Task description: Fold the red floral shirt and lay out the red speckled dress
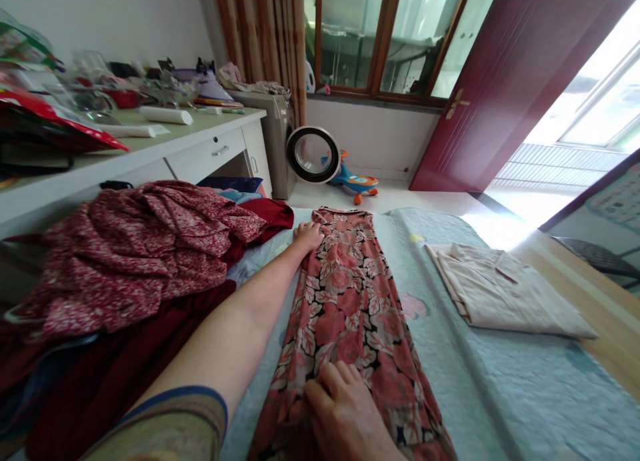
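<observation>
- The left hand (309, 235) touches the floral garment (347, 301), far left
- The right hand (343, 404) curls over its near part
- Either grip's hold: cannot tell

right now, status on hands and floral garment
Left hand at far left edge of floral garment, right hand on near part. Garment laid out lengthwise. Clothes heap left, folded beige garment right, neither on it.
</observation>
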Demonstrator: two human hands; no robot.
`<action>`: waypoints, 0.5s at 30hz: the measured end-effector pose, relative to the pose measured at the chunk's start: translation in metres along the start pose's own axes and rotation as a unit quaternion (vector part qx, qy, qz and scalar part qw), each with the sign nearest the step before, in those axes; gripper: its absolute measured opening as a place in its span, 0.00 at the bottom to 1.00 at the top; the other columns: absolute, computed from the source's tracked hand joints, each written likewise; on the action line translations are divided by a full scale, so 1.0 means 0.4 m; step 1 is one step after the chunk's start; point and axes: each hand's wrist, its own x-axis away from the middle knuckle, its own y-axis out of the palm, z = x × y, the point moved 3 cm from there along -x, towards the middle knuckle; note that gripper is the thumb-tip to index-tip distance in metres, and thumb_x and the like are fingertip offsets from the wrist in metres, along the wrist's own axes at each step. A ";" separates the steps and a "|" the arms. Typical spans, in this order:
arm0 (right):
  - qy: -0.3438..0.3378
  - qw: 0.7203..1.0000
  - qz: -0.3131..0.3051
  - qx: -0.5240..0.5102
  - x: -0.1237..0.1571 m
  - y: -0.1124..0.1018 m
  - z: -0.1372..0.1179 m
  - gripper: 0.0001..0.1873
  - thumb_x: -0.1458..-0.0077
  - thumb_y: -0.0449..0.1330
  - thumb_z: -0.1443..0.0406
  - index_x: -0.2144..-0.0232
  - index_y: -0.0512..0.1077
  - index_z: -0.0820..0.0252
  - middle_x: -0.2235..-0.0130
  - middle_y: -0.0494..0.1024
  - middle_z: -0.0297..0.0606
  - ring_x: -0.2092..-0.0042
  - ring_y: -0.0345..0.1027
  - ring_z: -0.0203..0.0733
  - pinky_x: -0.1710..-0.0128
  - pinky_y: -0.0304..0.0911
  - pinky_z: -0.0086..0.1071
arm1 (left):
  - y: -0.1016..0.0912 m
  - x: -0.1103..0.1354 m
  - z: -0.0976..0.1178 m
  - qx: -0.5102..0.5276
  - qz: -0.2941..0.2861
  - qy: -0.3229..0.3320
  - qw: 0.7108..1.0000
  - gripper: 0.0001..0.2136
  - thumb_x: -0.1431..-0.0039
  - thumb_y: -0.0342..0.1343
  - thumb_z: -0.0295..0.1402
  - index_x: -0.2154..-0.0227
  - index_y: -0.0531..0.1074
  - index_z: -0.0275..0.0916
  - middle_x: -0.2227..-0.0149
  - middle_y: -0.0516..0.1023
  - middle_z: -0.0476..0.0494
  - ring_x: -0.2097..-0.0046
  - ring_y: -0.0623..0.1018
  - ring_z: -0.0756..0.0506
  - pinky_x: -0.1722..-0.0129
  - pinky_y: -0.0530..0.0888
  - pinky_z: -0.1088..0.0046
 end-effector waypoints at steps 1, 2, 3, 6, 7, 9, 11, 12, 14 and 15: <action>0.004 1.000 -0.002 0.000 0.004 -0.002 0.001 0.06 0.45 0.64 0.63 0.67 0.70 0.53 0.65 0.73 0.34 0.64 0.64 0.43 0.66 0.56 0.36 | -0.010 0.010 0.003 -0.008 0.009 0.000 1.000 0.19 0.41 0.51 0.39 0.47 0.70 0.42 0.39 0.67 0.38 0.38 0.63 0.34 0.40 0.58 0.52; 0.006 1.000 0.001 -0.001 0.009 -0.007 0.003 0.07 0.46 0.65 0.63 0.64 0.71 0.53 0.64 0.74 0.34 0.63 0.64 0.43 0.64 0.57 0.36 | -0.022 0.021 0.008 -0.016 0.019 0.002 1.000 0.20 0.40 0.50 0.39 0.46 0.69 0.42 0.38 0.64 0.37 0.37 0.61 0.34 0.40 0.57 0.51; 0.009 1.000 0.005 -0.004 0.015 -0.015 0.004 0.09 0.45 0.65 0.64 0.61 0.71 0.53 0.62 0.74 0.34 0.62 0.64 0.44 0.63 0.57 0.37 | -0.035 0.034 0.013 -0.023 0.028 0.007 0.999 0.20 0.39 0.50 0.39 0.45 0.68 0.42 0.37 0.62 0.37 0.36 0.59 0.34 0.39 0.56 0.51; 0.035 0.999 0.007 -0.017 0.036 -0.050 0.006 0.16 0.45 0.63 0.67 0.53 0.70 0.52 0.57 0.74 0.36 0.58 0.64 0.45 0.57 0.59 0.38 | -0.072 0.093 0.037 -0.040 0.033 0.053 0.997 0.20 0.40 0.51 0.35 0.44 0.67 0.45 0.36 0.62 0.41 0.35 0.57 0.37 0.38 0.55 0.55; 0.048 0.999 0.002 -0.020 0.044 -0.061 0.006 0.18 0.45 0.62 0.69 0.52 0.69 0.52 0.55 0.74 0.37 0.56 0.64 0.46 0.55 0.59 0.39 | -0.082 0.123 0.047 -0.048 0.027 0.085 0.995 0.20 0.41 0.52 0.33 0.45 0.68 0.45 0.37 0.63 0.42 0.35 0.58 0.38 0.38 0.55 0.56; 0.072 0.997 -0.009 -0.026 0.061 -0.079 0.005 0.21 0.46 0.59 0.73 0.50 0.69 0.52 0.52 0.73 0.39 0.53 0.63 0.47 0.52 0.60 0.41 | -0.095 0.197 0.070 -0.065 0.005 0.164 0.984 0.18 0.41 0.52 0.31 0.48 0.70 0.44 0.39 0.67 0.42 0.36 0.60 0.39 0.38 0.56 0.56; 0.095 0.995 -0.006 -0.033 0.080 -0.092 0.008 0.24 0.48 0.58 0.75 0.49 0.68 0.53 0.50 0.72 0.40 0.50 0.62 0.48 0.49 0.60 0.43 | -0.106 0.289 0.090 -0.070 -0.023 0.228 0.971 0.15 0.40 0.51 0.30 0.51 0.72 0.43 0.41 0.69 0.42 0.38 0.63 0.40 0.39 0.57 0.54; 0.105 0.994 -0.002 -0.041 0.090 -0.096 0.012 0.25 0.50 0.57 0.75 0.49 0.68 0.54 0.49 0.71 0.41 0.49 0.62 0.49 0.47 0.59 0.44 | -0.111 0.338 0.099 -0.067 -0.039 0.251 0.965 0.14 0.39 0.50 0.30 0.52 0.72 0.42 0.42 0.70 0.42 0.39 0.65 0.40 0.39 0.57 0.54; 0.121 0.990 0.011 -0.073 0.109 -0.103 0.025 0.26 0.51 0.58 0.74 0.48 0.66 0.56 0.47 0.69 0.43 0.46 0.61 0.50 0.44 0.59 0.46 | -0.125 0.439 0.113 -0.051 -0.065 0.290 0.953 0.14 0.39 0.51 0.30 0.51 0.72 0.42 0.42 0.71 0.42 0.40 0.66 0.41 0.39 0.57 0.54; 0.129 0.987 0.020 -0.094 0.118 -0.107 0.035 0.26 0.50 0.59 0.72 0.48 0.65 0.56 0.46 0.68 0.43 0.45 0.61 0.50 0.44 0.59 0.46 | -0.132 0.489 0.119 -0.041 -0.078 0.310 0.947 0.15 0.38 0.50 0.30 0.49 0.71 0.42 0.42 0.71 0.42 0.40 0.67 0.41 0.39 0.58 0.54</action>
